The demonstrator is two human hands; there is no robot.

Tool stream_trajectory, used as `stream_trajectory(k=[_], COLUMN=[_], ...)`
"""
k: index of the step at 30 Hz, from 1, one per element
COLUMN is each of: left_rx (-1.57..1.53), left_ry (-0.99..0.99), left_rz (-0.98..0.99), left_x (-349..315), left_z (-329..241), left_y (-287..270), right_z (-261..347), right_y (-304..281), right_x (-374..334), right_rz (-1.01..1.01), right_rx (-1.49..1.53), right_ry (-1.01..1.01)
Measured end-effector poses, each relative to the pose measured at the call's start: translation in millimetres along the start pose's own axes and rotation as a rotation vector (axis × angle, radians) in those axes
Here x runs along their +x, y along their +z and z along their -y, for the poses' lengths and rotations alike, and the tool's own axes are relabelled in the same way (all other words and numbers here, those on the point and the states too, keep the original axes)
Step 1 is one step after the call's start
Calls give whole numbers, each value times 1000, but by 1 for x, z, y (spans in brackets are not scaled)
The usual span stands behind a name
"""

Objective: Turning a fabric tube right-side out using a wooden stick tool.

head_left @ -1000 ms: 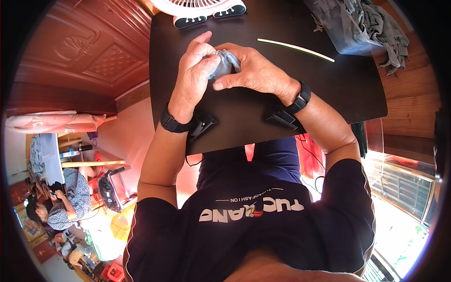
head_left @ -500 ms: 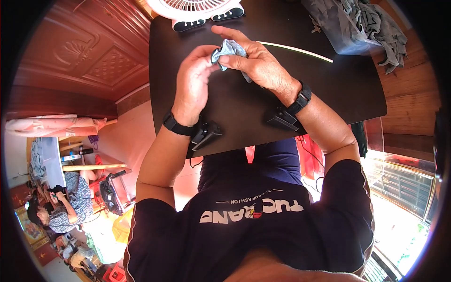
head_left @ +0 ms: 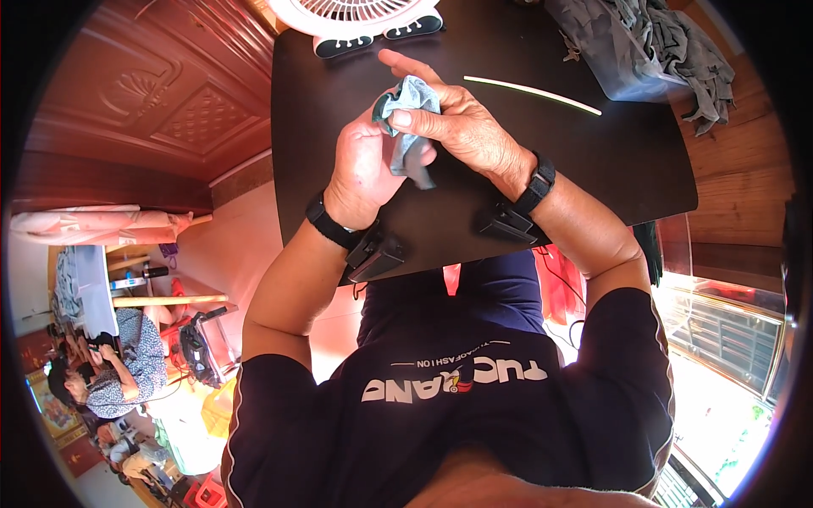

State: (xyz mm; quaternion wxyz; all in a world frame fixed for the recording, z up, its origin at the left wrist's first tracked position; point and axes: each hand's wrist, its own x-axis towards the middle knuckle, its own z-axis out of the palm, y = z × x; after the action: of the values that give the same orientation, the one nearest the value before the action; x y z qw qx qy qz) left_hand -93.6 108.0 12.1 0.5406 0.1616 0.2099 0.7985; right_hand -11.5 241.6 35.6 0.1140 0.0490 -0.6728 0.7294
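A crumpled piece of grey-blue fabric [head_left: 417, 95] is bunched up between my two hands above the dark table [head_left: 584, 161]. It has a dark green edge on its left side, and a narrow tail hangs down toward me. My right hand [head_left: 470, 127] pinches it with the thumb pressed on top, its index finger stretching up past the cloth. From the left, my left hand [head_left: 362, 161] closes around the fabric with the palm partly turned up. Most of its fingers are hidden by the cloth, though one fingertip shows beside the tail.
On the table lies a thin white strip [head_left: 533, 95], right of my hands. A white fan [head_left: 347, 17] stands at the far edge. A clear bin [head_left: 631, 72] heaped with grey cloth sits far right. Another person [head_left: 127, 364] is off to the left.
My left hand has turned and shifted under the fabric, palm more toward me. The fabric has opened out, and its tail now hangs lower. My right hand keeps its pinch.
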Motion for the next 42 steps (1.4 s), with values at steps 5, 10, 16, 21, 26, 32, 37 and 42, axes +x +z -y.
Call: stream_trajectory(k=[5,10,16,21,26,32,37,42], left_rx=[185,327,447,664,764,961,821,706], left_ry=[37,161,220,291,340,432,461,399], left_rz=[-264,-152,-124,-107,-98,-106,-157,-171], left_x=[-10,-10,-7,-7,-8,-9,-5,-8], left_z=[4,0,-7,-9,-8,-10,-11,-11], left_y=[20,6,25,24,20,17,20,20], right_z=[11,6,9,15,22,20,11,15], right_y=[5,-1,-13,-16,-18,-16,-5,-1], right_x=[-5,0,0,-1,-1,2,2,0], right_rz=[127,247,251,355,401,352,118,31], right_rx=[124,79,-20,-206,-192,-187,-132,-107], right_ry=[52,36,36,6,20,53,-16,-70])
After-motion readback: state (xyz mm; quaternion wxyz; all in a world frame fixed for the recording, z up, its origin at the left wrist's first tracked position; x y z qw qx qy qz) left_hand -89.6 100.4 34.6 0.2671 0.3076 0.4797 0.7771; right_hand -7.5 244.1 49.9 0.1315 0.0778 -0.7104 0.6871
